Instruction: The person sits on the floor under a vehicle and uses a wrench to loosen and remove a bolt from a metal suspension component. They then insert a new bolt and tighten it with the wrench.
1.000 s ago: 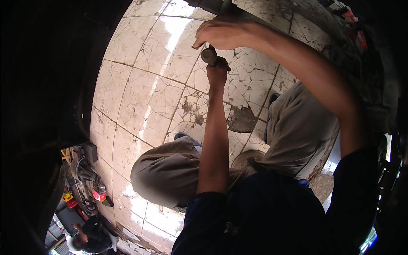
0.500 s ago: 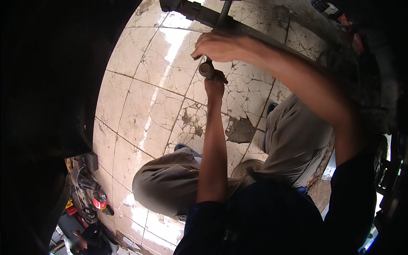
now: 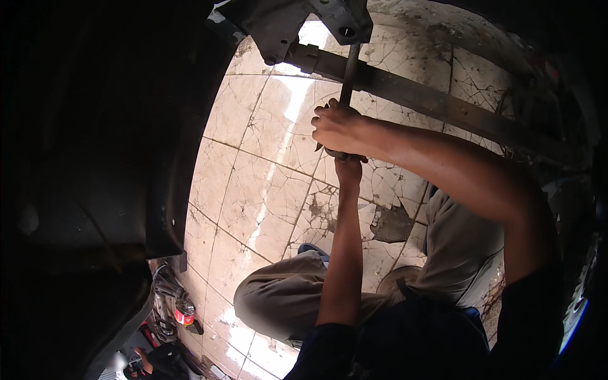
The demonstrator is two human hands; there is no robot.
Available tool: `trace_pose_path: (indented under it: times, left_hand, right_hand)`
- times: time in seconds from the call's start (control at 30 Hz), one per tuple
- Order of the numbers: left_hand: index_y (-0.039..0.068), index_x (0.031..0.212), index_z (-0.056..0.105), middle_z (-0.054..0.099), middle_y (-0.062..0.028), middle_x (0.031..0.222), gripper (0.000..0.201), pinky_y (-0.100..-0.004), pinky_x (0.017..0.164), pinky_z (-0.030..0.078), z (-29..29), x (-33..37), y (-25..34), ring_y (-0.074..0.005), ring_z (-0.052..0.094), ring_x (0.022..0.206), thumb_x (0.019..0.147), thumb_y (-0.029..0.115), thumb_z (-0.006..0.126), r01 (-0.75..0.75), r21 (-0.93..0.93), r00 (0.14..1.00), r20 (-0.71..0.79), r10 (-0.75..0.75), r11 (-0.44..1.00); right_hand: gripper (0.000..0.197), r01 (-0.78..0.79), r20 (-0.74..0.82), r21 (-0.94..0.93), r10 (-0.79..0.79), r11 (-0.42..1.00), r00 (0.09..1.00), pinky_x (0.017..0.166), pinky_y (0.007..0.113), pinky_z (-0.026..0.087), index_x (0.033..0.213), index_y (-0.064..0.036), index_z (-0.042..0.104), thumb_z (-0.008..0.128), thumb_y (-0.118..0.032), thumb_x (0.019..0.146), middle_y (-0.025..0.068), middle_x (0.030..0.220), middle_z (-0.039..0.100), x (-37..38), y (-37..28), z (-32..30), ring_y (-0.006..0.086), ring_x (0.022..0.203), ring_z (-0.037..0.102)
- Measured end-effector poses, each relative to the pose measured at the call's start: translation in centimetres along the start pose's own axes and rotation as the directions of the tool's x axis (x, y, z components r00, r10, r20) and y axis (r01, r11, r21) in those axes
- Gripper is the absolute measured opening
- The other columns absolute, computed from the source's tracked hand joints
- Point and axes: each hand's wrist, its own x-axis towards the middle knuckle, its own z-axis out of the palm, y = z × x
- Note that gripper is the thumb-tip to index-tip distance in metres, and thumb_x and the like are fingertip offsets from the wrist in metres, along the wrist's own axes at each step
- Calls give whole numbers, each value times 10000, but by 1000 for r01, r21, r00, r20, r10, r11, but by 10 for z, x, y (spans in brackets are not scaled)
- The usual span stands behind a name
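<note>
My right hand (image 3: 339, 130) is closed around a dark metal bar (image 3: 347, 81) that runs up to a steel bracket (image 3: 329, 22) at the top of the view. Directly below it, my left hand (image 3: 348, 170) grips the lower end of the same bar and is partly hidden by the right hand. A long rusty leaf spring (image 3: 443, 104) slants from the bracket down to the right, behind my right forearm. Both arms are stretched out over my bent knees.
Cracked, stained white floor tiles (image 3: 266, 190) lie below. A dark curved vehicle body panel (image 3: 126, 158) fills the left side. Tools and a red can (image 3: 183, 316) sit at the lower left, near another person's hand (image 3: 142, 358). Dark vehicle parts (image 3: 570, 158) close the right edge.
The view has tilted upward, so the bracket and leaf spring have come into sight and my hands sit lower in the picture. Both hands have kept their hold on the bar.
</note>
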Motion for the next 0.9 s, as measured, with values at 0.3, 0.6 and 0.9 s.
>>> trace_pose_path:
  times: [0.3,0.6,0.9]
  left_hand:
    - [22,819,581,619,-54,652,163,-326,629,488,-8,-2,3,-168,605,627,889,90,450,-44,112,999,-12,45,993]
    - [22,742,608,637,-49,659,201,-329,625,486,-2,7,-7,-170,615,640,869,117,485,-55,-75,997,47,58,996]
    - [23,773,608,644,-58,675,191,-340,647,493,-10,6,-13,-179,619,667,897,107,490,-53,50,997,66,50,997]
  right_hand:
    - [147,-17,-8,211,19,977,1000,873,411,497,886,-122,713,595,-166,811,30,889,690,1,8,-1,210,977,644]
    - [103,-13,-246,197,62,980,967,723,399,531,726,-96,733,663,-167,751,45,796,710,0,17,19,226,852,672]
    - [182,83,-100,297,-56,951,993,804,393,546,937,-110,721,590,-144,815,63,994,692,-5,17,7,219,1025,631]
